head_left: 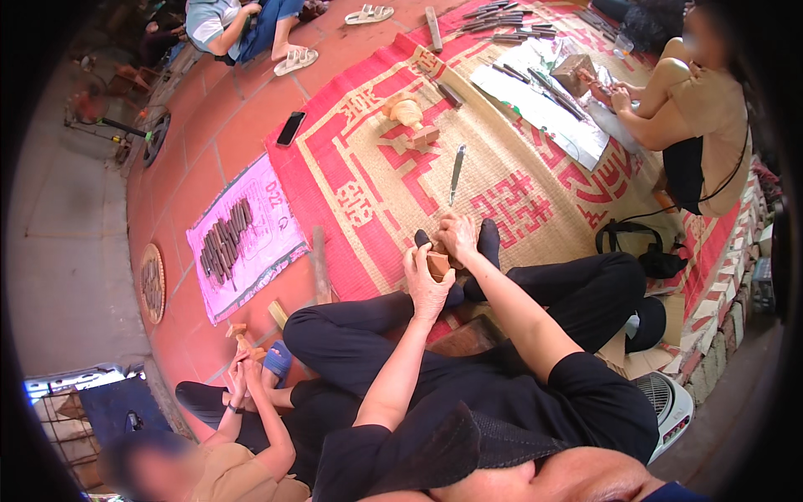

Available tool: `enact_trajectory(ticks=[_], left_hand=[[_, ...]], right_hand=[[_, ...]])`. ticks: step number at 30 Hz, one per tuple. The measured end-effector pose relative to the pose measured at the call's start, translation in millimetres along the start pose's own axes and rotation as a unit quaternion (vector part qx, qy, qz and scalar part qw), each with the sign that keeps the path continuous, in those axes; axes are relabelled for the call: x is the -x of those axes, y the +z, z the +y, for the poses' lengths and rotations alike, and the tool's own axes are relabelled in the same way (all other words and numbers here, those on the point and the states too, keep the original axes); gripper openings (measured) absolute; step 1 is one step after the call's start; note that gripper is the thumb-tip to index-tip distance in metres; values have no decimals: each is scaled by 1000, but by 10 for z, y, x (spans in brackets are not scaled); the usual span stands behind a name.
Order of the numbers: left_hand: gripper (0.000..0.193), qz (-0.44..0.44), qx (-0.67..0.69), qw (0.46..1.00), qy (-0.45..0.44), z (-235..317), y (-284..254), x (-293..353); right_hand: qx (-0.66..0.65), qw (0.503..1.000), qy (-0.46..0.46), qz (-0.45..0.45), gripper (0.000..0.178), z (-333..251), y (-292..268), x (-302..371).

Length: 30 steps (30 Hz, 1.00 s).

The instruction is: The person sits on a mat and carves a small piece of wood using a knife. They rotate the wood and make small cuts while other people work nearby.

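My left hand (427, 289) is closed around a small reddish-brown wooden block (437, 266), held between my feet. Just beyond it, my right hand (457, 238) bends its fingers down by the far side of the block; whatever is in them is hidden. Ahead on the patterned mat lies a slim metal blade-like tool (457, 174). Farther off are a pale, rounded bundle (404, 110) and a brown wooden piece (422, 138) touching it. A dark, short stick (449, 94) lies to their right.
A pink sheet (274, 209) at left bears several dark sticks (224, 241). A black phone (291, 129) lies at the mat's edge. Co-workers sit at lower left and far right, the latter beside a white sheet (590, 151). A fan (667, 410) stands right of me.
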<state>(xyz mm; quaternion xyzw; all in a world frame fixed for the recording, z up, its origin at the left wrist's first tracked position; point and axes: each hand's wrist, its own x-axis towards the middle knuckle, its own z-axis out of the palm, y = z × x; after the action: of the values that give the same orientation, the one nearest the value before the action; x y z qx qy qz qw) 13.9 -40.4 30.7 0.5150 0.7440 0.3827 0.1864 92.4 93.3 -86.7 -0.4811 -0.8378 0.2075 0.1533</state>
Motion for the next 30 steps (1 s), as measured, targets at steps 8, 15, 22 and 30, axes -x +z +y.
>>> enact_trajectory(ticks=[8,15,22,30], left_hand=[[72,14,-17,1000,-5,-37,9,17],[72,4,3,1000,4,9,-6,33],[72,15,-17,1000,0,-47,10,-4],[72,18,-13,1000,11,-8,-16,30]], right_hand=[[-31,989,-108,92,12,-216,-276,189],[-32,998,49,9,14,131,-116,28],[-63,987,-120,83,13,-181,-75,205],[-65,996,23,49,14,-112,-261,46]])
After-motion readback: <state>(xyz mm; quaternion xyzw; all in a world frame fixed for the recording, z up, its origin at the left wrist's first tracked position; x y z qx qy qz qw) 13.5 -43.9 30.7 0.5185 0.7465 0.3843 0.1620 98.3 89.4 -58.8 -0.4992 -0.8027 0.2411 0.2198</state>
